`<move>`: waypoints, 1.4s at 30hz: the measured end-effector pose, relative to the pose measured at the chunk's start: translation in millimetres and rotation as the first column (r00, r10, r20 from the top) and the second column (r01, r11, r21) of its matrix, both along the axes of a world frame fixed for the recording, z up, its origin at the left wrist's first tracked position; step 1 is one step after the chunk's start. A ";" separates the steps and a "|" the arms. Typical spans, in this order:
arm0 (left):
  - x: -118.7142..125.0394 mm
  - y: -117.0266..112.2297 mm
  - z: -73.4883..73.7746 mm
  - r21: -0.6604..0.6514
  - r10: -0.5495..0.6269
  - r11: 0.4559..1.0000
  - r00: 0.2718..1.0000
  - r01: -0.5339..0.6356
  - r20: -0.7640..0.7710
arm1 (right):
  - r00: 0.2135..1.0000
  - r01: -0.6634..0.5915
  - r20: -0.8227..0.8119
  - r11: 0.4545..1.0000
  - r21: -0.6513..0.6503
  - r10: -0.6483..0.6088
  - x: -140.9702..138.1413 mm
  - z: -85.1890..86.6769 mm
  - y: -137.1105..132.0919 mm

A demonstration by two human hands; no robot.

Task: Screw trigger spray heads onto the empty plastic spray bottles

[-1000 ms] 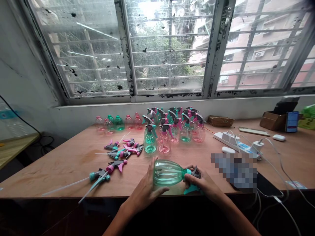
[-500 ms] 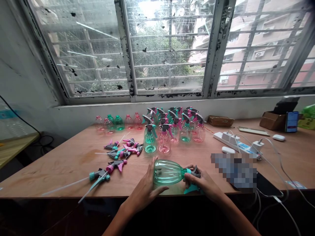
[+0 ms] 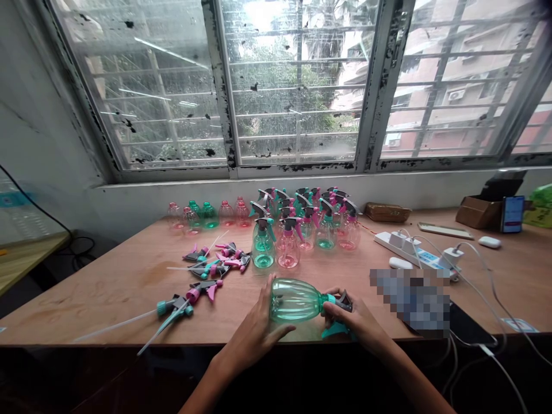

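A clear green spray bottle (image 3: 295,300) lies sideways above the table's front edge, its base to the left and its teal and grey spray head (image 3: 342,302) to the right. My left hand (image 3: 259,322) is against the base, palm flat and thumb stretched out below the body. Around the neck and spray head, the fingers of my right hand (image 3: 360,322) are closed. Loose pink, teal and grey spray heads (image 3: 204,290) with thin tubes lie to the left. Behind the held bottle stand several pink and green bottles (image 3: 287,250) fitted with spray heads.
Several bottles without heads (image 3: 226,214) stand at the back left. On the right are a white power strip (image 3: 420,256) with chargers and cables, a dark phone (image 3: 472,325), a blurred patch (image 3: 411,302), a brown package (image 3: 386,212) and a cardboard box (image 3: 478,211). Windows rise behind the table.
Almost nothing differs. Both hands keep the same hold on the spray bottle, which has shifted very slightly.
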State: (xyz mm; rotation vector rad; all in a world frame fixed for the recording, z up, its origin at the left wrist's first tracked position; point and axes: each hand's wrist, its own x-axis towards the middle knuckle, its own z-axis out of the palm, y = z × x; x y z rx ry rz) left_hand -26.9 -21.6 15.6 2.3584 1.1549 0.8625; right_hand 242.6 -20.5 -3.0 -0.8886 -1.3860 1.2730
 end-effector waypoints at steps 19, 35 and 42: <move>1.4 -1.2 0.8 0.024 -0.030 0.999 0.998 0.029 0.049 | 1.000 -0.003 0.020 1.000 -0.004 0.003 -0.3 5.0 -4.1; -0.4 -1.6 6.3 -0.005 -0.029 1.000 0.999 0.029 0.033 | 0.999 -0.004 0.033 1.000 0.009 0.004 -0.1 4.6 -3.7; 0.4 1.5 -6.1 -0.005 -0.037 0.999 0.992 0.038 0.118 | 1.000 -0.016 -0.002 1.000 -0.001 0.016 -1.3 3.0 -2.6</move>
